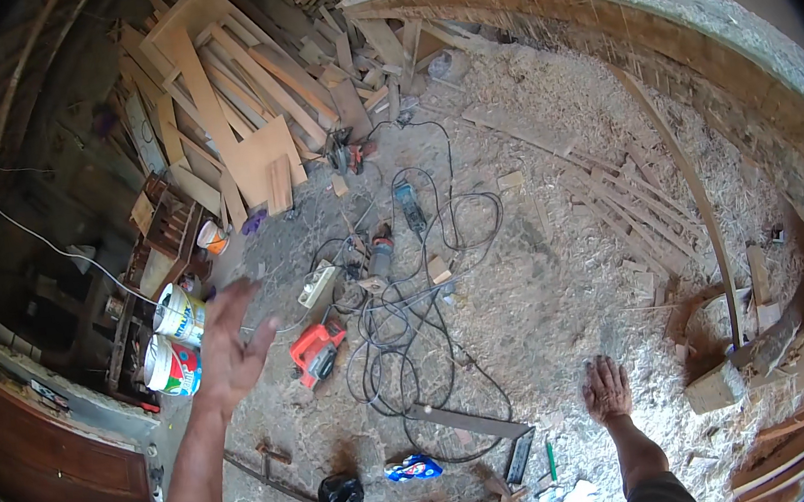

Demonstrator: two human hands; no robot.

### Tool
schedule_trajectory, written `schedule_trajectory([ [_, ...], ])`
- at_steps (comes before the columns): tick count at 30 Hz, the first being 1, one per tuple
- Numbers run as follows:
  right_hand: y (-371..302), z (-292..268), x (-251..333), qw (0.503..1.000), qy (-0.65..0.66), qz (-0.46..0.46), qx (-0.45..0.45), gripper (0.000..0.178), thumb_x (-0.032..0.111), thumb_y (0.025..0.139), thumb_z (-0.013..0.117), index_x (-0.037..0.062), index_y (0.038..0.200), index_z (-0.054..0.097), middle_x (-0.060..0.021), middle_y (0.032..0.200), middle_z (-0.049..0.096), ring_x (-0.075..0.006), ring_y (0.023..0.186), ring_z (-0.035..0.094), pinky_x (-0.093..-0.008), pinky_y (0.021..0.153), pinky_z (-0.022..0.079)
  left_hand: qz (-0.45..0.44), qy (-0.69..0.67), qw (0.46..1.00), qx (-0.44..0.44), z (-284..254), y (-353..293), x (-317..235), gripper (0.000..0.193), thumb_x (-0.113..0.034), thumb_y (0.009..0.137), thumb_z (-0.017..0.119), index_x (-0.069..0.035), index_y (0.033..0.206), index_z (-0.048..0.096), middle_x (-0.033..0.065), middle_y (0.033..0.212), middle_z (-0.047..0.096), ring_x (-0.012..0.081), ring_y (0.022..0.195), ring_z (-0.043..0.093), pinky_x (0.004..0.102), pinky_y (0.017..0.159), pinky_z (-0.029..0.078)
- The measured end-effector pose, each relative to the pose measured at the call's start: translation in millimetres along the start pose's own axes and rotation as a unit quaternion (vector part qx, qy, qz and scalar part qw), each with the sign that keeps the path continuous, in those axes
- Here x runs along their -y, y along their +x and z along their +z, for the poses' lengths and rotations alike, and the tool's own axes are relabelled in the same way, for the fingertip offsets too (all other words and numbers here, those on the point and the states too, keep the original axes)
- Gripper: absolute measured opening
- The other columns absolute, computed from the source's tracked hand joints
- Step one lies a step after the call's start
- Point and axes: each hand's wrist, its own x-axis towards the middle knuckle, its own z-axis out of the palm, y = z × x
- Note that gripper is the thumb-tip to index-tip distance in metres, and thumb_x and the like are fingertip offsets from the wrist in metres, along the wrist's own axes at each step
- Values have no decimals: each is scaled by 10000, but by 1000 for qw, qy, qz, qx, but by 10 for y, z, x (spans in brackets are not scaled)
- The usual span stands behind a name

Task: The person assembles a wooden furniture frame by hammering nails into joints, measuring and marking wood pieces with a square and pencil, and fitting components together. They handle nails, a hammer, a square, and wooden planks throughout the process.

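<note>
My left hand (232, 355) is raised, with its thumb and fingers stretched apart and nothing in it. In the picture it lies beside two white paint buckets, one (179, 314) behind the other (172, 365). To its right a red power planer (317, 353) rests on the floor. My right hand (606, 388) hangs over the dusty floor on the right, fingers extended and slightly apart, holding nothing. Nearest to it are a green pencil (551, 460) and a carpenter's square (518, 454) on the floor.
Tangled black cables (396, 326) surround a blue power tool (409, 208), an orange-and-grey power tool (381, 250) and a power strip (318, 286). Boards (206, 100) are heaped at the back left. Thin strips (641, 214) lie among shavings on the right. A blue packet (414, 468) and a black bag (341, 496) lie in front.
</note>
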Motion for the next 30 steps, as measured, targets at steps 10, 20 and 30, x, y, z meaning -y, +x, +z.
schedule_trajectory([
  [10,-20,86,-79,999,32,11,-5,623,390,908,551,143,1477,485,-177,1565,395,-389,1464,336,-607,1206,183,105,-301,946,-52,713,4150,-2084,565,-456,1033,425,10,1312,580,268,1340,571,405,1303,505,438,1101,385],
  [20,46,30,-43,993,-27,-21,-110,562,345,1012,530,191,1544,439,-75,1589,429,-255,1483,373,-507,1209,261,105,-40,989,-100,1161,5974,-2612,1086,-835,813,512,-125,1602,284,321,1647,37,586,1490,49,599,1223,130],
  [30,-8,206,-105,997,-43,-3,-69,596,414,1014,476,231,1572,376,-49,1638,340,-243,1513,306,-535,1203,241,30,-97,995,-15,1080,6004,-2537,718,-597,956,466,-80,1451,512,240,1503,450,397,1386,452,493,1152,357],
])
